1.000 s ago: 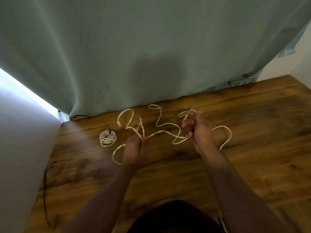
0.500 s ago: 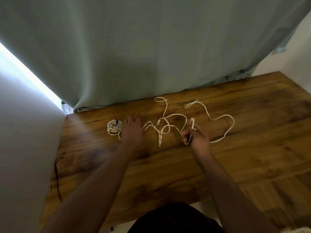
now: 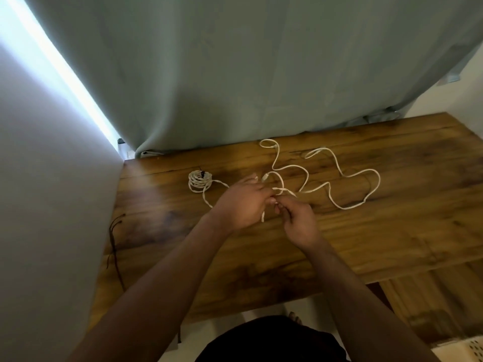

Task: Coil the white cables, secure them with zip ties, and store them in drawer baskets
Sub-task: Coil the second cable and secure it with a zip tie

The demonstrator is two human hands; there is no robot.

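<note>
A loose white cable (image 3: 337,202) snakes over the wooden table (image 3: 392,244), its loops spreading to the right and toward the curtain. My left hand (image 3: 241,205) and my right hand (image 3: 298,218) meet at the table's middle, both pinching the near end of this cable, and a short tail hangs below my left fingers. A coiled white cable (image 3: 199,180) with a dark tie lies to the left, its loose tail running toward my left hand.
A grey-green curtain (image 3: 235,74) hangs behind the table. A grey wall (image 3: 39,205) stands on the left. Thin dark zip ties (image 3: 115,236) lie at the table's left edge. A white basket corner (image 3: 465,348) shows at the bottom right.
My left hand moved right from beside the coiled cable to meet my right hand. Both hands now grip the loose cable's end together. The view tilted down.
</note>
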